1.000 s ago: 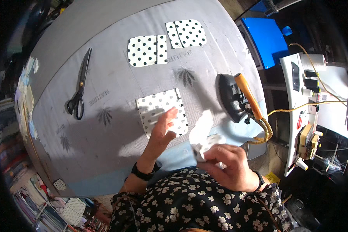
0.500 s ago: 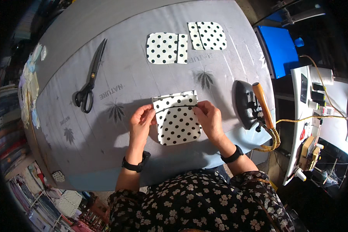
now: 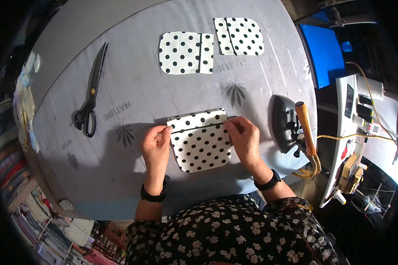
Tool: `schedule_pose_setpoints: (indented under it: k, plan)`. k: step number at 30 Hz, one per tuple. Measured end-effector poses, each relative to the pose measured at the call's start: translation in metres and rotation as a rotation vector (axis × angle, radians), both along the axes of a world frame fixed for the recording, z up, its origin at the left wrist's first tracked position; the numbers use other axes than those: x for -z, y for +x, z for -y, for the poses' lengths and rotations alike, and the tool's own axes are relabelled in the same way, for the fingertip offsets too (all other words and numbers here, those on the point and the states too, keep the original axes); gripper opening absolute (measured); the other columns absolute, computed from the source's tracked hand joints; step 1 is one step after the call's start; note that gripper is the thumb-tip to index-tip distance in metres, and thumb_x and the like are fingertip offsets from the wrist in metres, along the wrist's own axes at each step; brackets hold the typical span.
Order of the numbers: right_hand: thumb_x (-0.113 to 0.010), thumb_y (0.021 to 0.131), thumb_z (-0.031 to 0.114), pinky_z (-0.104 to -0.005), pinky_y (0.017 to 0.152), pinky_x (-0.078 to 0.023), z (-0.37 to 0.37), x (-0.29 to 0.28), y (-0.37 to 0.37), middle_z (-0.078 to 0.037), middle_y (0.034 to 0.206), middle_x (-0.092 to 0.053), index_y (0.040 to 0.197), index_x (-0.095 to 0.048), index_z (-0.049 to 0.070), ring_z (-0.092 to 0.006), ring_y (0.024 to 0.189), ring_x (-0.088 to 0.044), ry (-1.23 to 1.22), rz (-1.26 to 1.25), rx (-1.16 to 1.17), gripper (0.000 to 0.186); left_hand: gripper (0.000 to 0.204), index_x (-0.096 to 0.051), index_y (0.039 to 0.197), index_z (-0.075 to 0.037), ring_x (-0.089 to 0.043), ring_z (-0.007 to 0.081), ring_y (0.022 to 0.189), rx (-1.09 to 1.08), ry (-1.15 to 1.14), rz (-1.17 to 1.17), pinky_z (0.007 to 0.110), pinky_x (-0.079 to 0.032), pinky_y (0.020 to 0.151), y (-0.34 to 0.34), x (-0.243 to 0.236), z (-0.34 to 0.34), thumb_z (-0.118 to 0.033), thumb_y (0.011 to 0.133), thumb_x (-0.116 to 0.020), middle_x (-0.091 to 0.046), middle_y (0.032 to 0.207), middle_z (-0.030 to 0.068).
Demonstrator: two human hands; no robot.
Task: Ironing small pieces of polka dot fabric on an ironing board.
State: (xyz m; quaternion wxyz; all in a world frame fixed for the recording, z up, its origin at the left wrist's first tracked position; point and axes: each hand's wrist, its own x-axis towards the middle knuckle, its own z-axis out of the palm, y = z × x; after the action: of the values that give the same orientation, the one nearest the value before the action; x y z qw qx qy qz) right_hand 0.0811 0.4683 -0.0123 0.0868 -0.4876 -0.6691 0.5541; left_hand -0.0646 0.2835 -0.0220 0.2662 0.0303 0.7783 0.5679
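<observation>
A white fabric pocket piece with black dots [image 3: 201,148] lies before me, its bottom corners rounded and a dark piping line crossing below its top edge. My left hand [image 3: 156,143] pinches its upper left edge between thumb and fingers. At the opposite end of the piping, my right hand [image 3: 244,139] pinches the upper right edge. Two similar dotted pocket pieces, one on the left [image 3: 180,53] and one on the right [image 3: 244,36], lie flat farther back.
Black-handled scissors [image 3: 91,95] lie to the left on the grey padded ironing surface [image 3: 141,70]. An iron [image 3: 284,123] with a wooden handle stands close to my right hand, its hose trailing right. Beyond are a blue box [image 3: 321,55] and a white table [image 3: 340,119] with spools.
The held pocket piece has come slightly nearer me and its top band now lies flatter and straighter. Both hands keep their pinch. The whole view has shifted a little.
</observation>
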Motion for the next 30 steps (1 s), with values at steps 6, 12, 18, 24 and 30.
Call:
schedule_pose_setpoints:
  k: [6,12,18,24,30]
  plan:
    - [-0.072,0.085,0.013,-0.0283,0.063,-0.051,-0.002,0.001,-0.004,-0.010,0.074,-0.068,0.087,-0.069,-0.003,-0.0139,0.065,-0.063,-0.033,0.034,0.025,0.016,0.012,-0.066,0.095,0.003,-0.041,-0.0009,0.058,-0.007,-0.035,-0.048,0.017,-0.035,0.052,-0.006,0.000,-0.003,-0.007,0.090,-0.071,-0.060,0.074,-0.0033]
    - [-0.072,0.085,0.013,-0.0281,0.063,-0.052,-0.003,-0.006,-0.009,-0.010,0.075,-0.069,0.087,-0.069,-0.003,-0.0139,0.066,-0.064,-0.039,0.096,0.006,0.016,0.011,-0.066,0.093,0.003,-0.041,-0.0004,0.062,-0.016,-0.055,-0.034,0.017,-0.036,0.054,-0.006,0.003,-0.001,-0.006,0.089,-0.071,-0.060,0.075,-0.0031]
    - [-0.073,0.085,0.014,-0.0283,0.064,-0.052,-0.002,0.001,-0.005,-0.011,0.076,-0.069,0.087,-0.069,-0.003,-0.0139,0.067,-0.064,0.016,0.089,-0.005,0.017,0.012,-0.067,0.091,0.001,-0.041,0.0010,0.063,-0.014,-0.106,-0.058,0.018,-0.037,0.056,-0.006,0.010,-0.001,-0.008,0.086,-0.074,-0.060,0.076,-0.0049]
    - [-0.073,0.085,0.012,-0.0279,0.062,-0.051,-0.003,0.002,-0.006,-0.010,0.075,-0.068,0.087,-0.069,-0.003,-0.0132,0.065,-0.063,-0.013,0.096,-0.008,0.016,0.010,-0.068,0.088,0.001,-0.040,0.0007,0.062,-0.063,-0.088,-0.046,0.018,-0.035,0.055,-0.007,0.014,-0.001,-0.007,0.086,-0.074,-0.059,0.073,-0.0056]
    - [-0.072,0.085,0.012,-0.0277,0.061,-0.051,-0.002,0.002,-0.005,-0.009,0.074,-0.067,0.087,-0.068,-0.003,-0.0128,0.064,-0.062,-0.032,0.080,-0.003,0.016,0.010,-0.068,0.088,0.001,-0.040,0.0017,0.062,-0.039,-0.120,-0.064,0.019,-0.036,0.055,-0.011,0.003,-0.007,-0.007,0.086,-0.074,-0.058,0.071,-0.0049]
